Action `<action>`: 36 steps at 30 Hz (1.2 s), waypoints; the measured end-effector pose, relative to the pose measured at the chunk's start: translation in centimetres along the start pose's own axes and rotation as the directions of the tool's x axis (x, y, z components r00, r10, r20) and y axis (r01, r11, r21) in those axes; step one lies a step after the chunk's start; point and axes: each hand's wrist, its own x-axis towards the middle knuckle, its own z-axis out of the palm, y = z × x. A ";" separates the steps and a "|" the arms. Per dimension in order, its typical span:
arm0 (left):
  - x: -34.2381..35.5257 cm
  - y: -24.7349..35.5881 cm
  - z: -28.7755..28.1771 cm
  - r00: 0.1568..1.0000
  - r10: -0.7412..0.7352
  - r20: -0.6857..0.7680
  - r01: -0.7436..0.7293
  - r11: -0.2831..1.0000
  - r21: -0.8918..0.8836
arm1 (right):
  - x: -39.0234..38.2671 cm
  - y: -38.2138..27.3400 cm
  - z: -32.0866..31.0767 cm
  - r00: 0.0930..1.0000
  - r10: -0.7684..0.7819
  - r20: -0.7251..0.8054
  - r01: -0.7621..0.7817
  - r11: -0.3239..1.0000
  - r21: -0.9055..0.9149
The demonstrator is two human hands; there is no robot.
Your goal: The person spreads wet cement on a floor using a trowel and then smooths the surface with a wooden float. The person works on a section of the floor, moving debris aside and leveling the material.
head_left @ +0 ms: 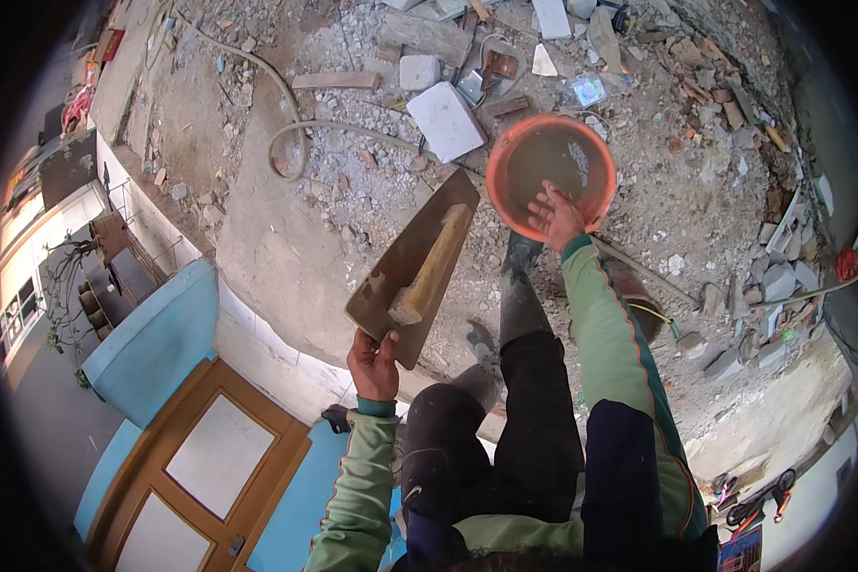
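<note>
My left hand (375, 363) grips the lower end of a long, dark plastering float (377, 291), which is tilted and has a wooden handle (431, 265) on its upper face. To the right, my right hand (553, 210) is open, fingers apart and slightly bent, at the near inside of an orange bucket (602, 172) holding murky grey-brown liquid (534, 162). Whether the fingertips touch the liquid I cannot tell. My booted foot (520, 267) is just below the bucket, partly hidden.
Rubble (686, 133), white blocks (446, 121) and planks (336, 81) cover the ground, crossed by a hose (276, 153). A dark container (639, 300) is partly behind my right forearm. A blue ledge (148, 343) and wooden door (210, 477) are at left, a bicycle (763, 500) at lower right.
</note>
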 end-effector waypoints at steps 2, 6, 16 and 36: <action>1.8 -0.2 0.7 0.999 0.019 -0.042 -0.018 1.000 0.016 | 6.6 0.4 0.2 0.989 -0.030 -0.142 0.012 0.993 -0.121; 5.1 1.9 2.7 1.000 0.025 -0.002 -0.025 0.998 -0.050 | 15.2 -2.6 -6.5 0.883 -0.384 -0.269 0.356 0.923 -0.145; 7.8 9.9 2.2 0.937 0.028 0.349 0.049 0.976 -0.210 | -20.2 -1.0 15.5 0.734 -0.345 0.585 0.362 0.928 0.093; 17.0 5.3 -3.7 0.695 0.637 0.333 -0.710 0.535 0.459 | -11.1 1.1 28.9 0.664 -0.733 0.149 0.700 0.679 0.223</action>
